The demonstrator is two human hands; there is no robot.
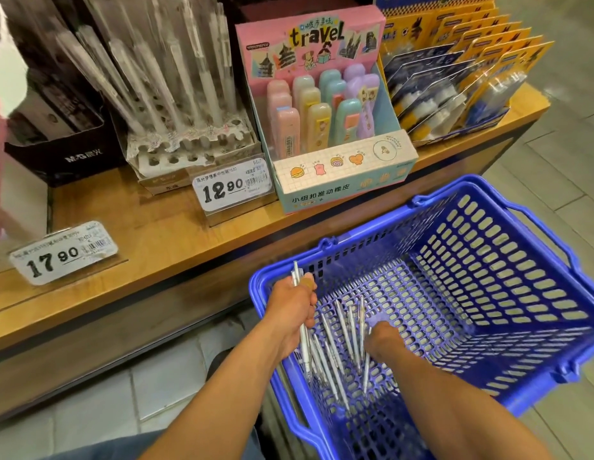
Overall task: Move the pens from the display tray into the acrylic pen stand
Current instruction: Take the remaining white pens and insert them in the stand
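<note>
A bundle of pens (304,340) is gripped by the left hand (294,305) inside the blue basket (488,293); the right hand (383,340) is lowered among loose pens (342,330), its fingers hidden, grip unclear

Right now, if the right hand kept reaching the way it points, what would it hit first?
Probably the loose pens lying on the floor of the blue basket. The right hand reaches down among them; whether it already touches one is unclear.
</note>
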